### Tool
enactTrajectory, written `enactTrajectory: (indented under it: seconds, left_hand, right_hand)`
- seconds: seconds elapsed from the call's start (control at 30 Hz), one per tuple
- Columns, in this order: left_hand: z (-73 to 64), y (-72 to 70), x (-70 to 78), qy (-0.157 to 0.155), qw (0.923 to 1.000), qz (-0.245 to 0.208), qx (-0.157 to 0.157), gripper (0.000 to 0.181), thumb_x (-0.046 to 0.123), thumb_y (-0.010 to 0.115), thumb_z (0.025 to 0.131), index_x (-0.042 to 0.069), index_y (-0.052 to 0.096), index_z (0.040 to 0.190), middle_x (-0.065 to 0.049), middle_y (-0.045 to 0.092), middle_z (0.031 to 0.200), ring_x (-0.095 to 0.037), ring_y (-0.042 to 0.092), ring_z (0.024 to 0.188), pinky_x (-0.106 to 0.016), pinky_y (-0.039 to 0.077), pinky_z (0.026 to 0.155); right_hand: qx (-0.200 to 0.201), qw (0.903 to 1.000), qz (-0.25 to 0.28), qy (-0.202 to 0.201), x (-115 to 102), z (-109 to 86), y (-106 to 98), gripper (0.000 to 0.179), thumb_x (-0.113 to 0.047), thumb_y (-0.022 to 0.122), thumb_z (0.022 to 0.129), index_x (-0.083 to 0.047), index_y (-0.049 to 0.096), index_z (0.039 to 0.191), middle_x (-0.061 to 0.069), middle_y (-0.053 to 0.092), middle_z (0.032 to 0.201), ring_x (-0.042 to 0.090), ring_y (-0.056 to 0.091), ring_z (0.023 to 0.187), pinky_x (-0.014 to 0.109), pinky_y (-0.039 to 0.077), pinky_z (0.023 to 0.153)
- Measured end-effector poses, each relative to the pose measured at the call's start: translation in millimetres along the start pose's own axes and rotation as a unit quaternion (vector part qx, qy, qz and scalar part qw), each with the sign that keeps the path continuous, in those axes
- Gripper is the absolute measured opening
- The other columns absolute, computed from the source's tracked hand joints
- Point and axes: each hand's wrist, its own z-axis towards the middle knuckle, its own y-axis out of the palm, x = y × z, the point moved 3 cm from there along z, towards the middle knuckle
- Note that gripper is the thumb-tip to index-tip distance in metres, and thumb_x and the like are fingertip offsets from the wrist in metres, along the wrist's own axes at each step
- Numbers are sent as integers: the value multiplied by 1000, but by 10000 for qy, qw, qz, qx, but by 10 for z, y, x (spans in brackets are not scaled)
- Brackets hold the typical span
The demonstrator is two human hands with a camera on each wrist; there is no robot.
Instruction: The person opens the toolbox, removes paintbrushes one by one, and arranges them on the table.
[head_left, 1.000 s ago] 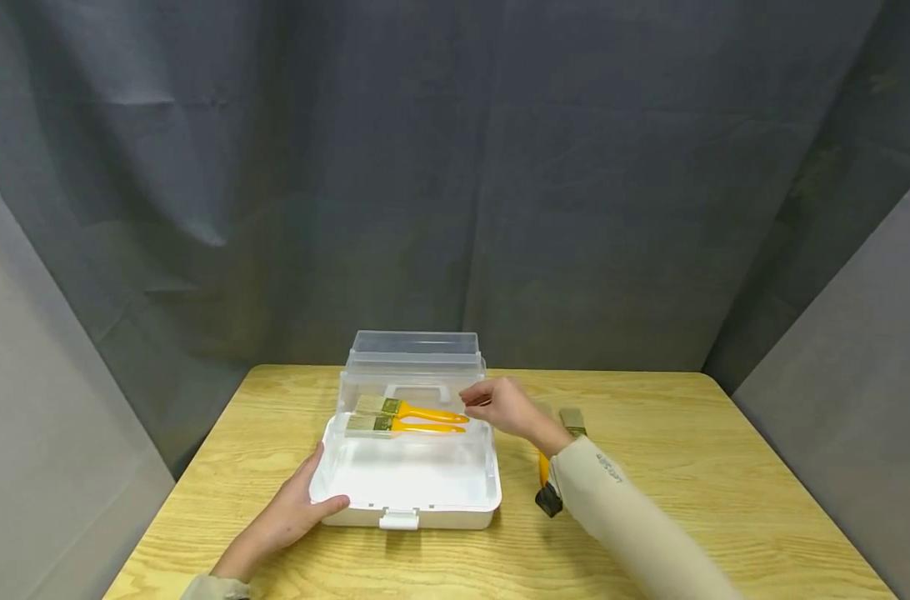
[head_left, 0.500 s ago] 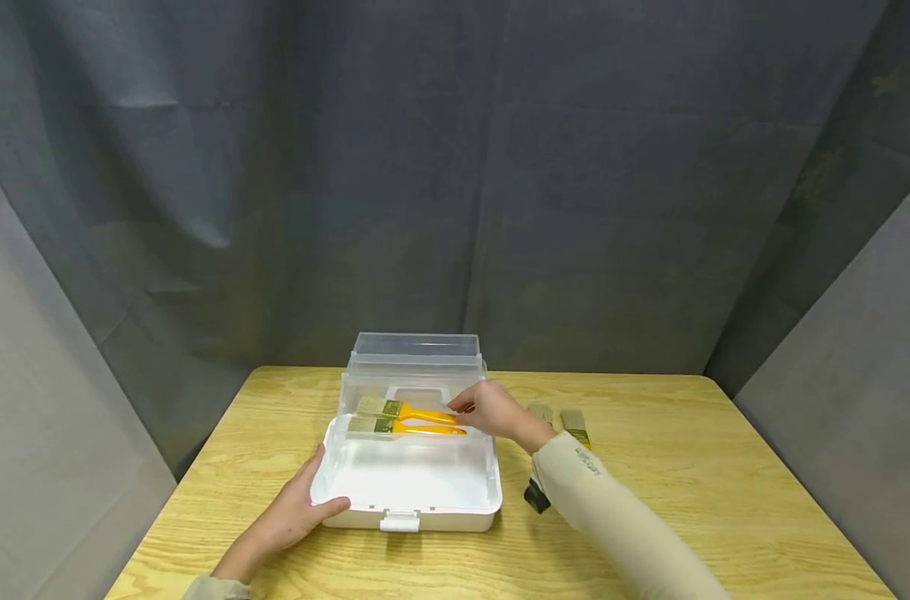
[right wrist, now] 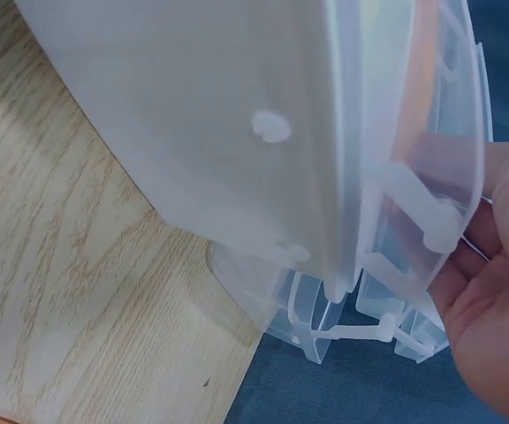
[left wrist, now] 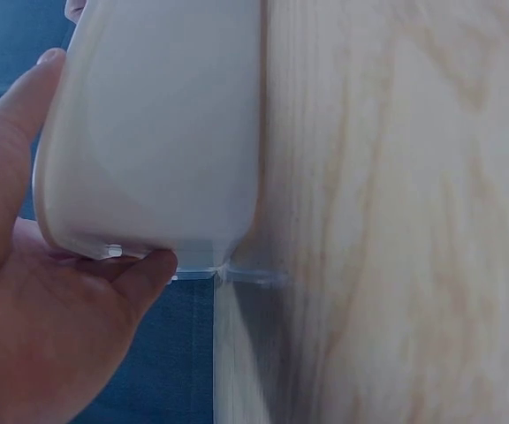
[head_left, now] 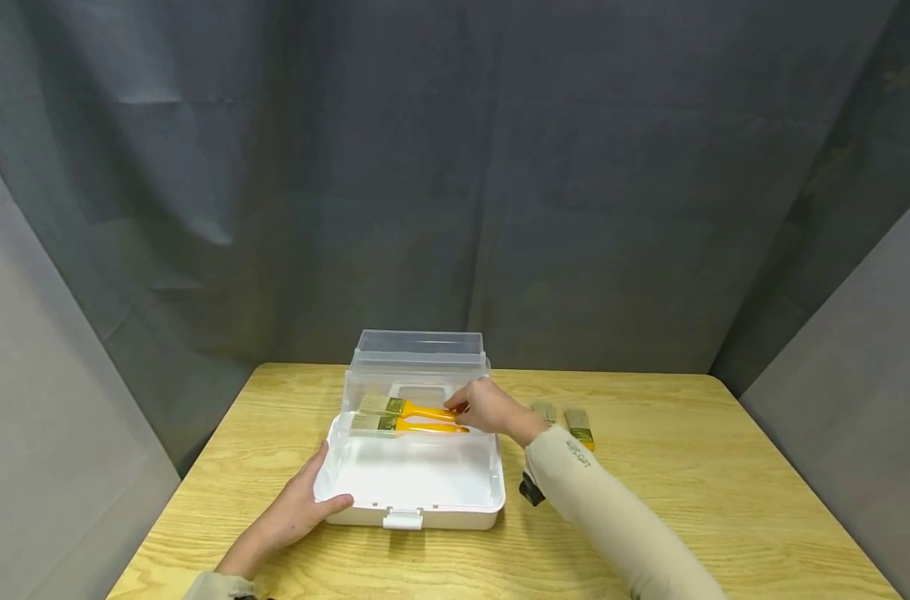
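Observation:
An open white toolbox [head_left: 413, 518] with a clear tiered lid [head_left: 417, 342] stands on the table. My left hand [head_left: 293, 510] holds its left front corner, thumb over the front rim and fingers along the side wall; in the left wrist view a fingertip [left wrist: 159, 269] presses the wall. Two paintbrushes with yellow handles lie side by side in the clear tray [head_left: 355, 400], bristles to the left. My right hand [head_left: 488, 407] pinches the handle end of the rear paintbrush [head_left: 417, 410]; the front paintbrush [head_left: 425, 427] lies beside it. Through the clear plastic in the right wrist view, my right fingers [right wrist: 449, 168] reach the handle.
Two more paintbrushes, one by my sleeve [head_left: 543, 411] and another paintbrush [head_left: 577, 423] farther right, lie on the wooden table [head_left: 672, 450], partly hidden by my right arm. A black device [head_left: 532, 489] hangs at my right wrist. Dark curtain [head_left: 612, 208] hangs behind the table.
My right hand has moved left from beside the handle ends onto the rear paintbrush's handle. The left hand stays on the toolbox, and the brushes in the tray hardly shift.

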Motion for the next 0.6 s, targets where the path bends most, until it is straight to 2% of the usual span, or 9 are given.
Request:
enactTrajectory:
  seconds: [0.37, 0.6]
  left_hand:
    - [0, 18, 18, 27, 10000, -23, -24, 102, 39, 72, 83, -6, 9, 149, -27, 10, 153, -42, 13, 139, -56, 14, 110]
    - [0, 24, 7, 12, 10000, -77, -8, 102, 38, 73, 82, -6, 9, 149, -27, 11, 153, -42, 13, 139, -56, 14, 110]
  right_hand:
    - [-130, 9998, -125, 48, 9, 6, 32, 25, -4, 72, 83, -7, 73, 108, 3, 71, 99, 7, 62, 79, 17, 52, 69]
    - [129, 9999, -111, -1, -10, -57, -15, 24, -5, 70, 84, -5, 72, 108, 5, 70, 101, 12, 64, 85, 22, 54, 73]
